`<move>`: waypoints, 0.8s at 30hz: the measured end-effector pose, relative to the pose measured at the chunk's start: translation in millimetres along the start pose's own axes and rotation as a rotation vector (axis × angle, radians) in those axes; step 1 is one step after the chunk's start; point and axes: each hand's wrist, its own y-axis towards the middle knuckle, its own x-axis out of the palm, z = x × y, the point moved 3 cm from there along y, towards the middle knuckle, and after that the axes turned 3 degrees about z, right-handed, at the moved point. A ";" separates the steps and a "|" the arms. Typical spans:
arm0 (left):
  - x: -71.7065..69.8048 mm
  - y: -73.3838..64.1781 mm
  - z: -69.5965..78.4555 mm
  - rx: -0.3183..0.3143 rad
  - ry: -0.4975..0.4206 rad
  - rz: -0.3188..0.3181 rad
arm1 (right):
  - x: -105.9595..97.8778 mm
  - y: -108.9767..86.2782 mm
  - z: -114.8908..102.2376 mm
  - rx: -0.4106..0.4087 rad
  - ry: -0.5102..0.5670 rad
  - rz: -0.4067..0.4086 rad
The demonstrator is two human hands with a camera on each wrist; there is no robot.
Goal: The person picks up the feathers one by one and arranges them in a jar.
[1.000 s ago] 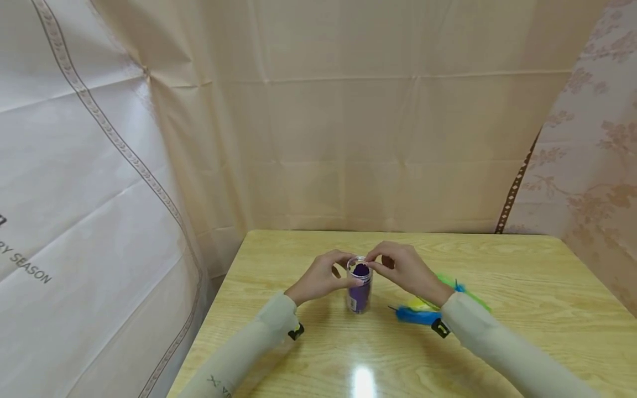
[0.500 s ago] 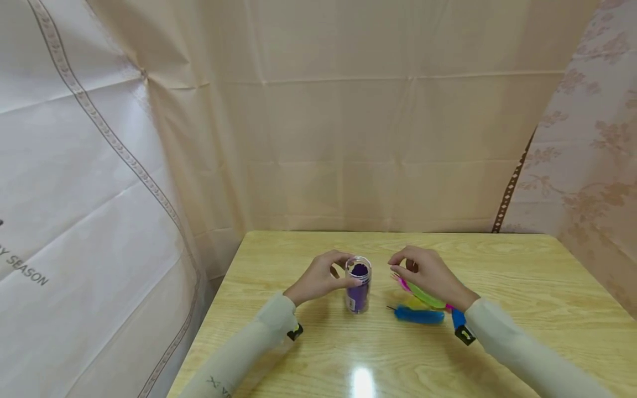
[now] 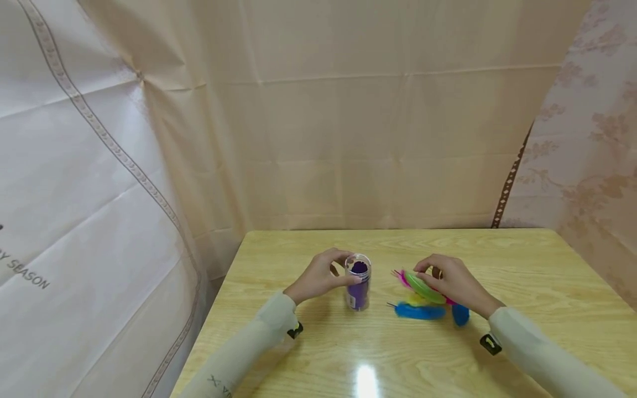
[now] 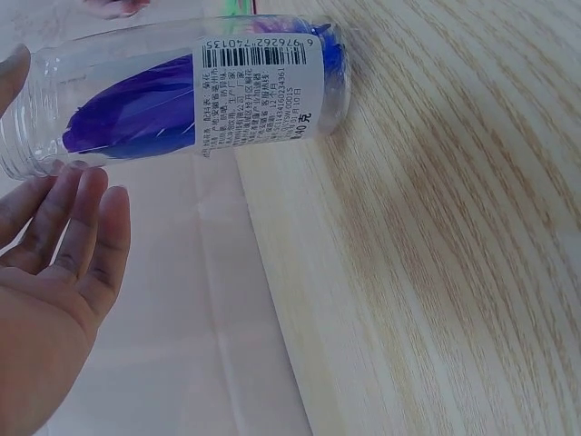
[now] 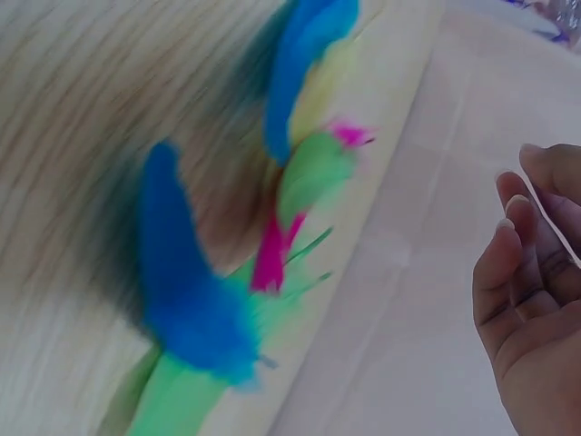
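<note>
My left hand (image 3: pixel 323 277) grips the upper part of a clear plastic jar (image 3: pixel 358 301) between thumb and fingers. The jar stands upright on the table with its mouth uncovered. Through its wall in the left wrist view shows a purple-blue feather (image 4: pixel 136 113), partly behind a white barcode label (image 4: pixel 259 91). Over a small pile of feathers hovers my right hand (image 3: pixel 453 279), fingers loosely bent; nothing shows between them in the right wrist view (image 5: pixel 545 272). Nearest to it lies a green feather (image 3: pixel 423 288), over pink (image 3: pixel 404 279) and yellow (image 3: pixel 416 300) ones.
Two blue feathers, one at the pile's front (image 3: pixel 420 312) and one to its right (image 3: pixel 460 315), lie on the wooden table (image 3: pixel 298 365). More green feathers (image 5: pixel 172 400) show in the right wrist view. Beige sheeting (image 3: pixel 323 138) hangs behind the table.
My right hand has moved from the jar's mouth rightward to above the feathers, uncovering the green and pink ones. The left hand and jar have stayed in place.
</note>
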 end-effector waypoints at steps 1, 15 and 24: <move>-0.1 -0.2 -0.3 -0.003 0.001 -0.001 | 0.1 -1.6 3.9 0.006 -0.004 0.000; 0.6 0.7 1.4 0.001 0.009 -0.014 | -0.2 -25.1 38.4 0.066 -0.048 -0.049; 0.0 -0.9 0.3 -0.013 0.014 0.000 | -1.8 -32.6 44.8 0.050 -0.077 -0.130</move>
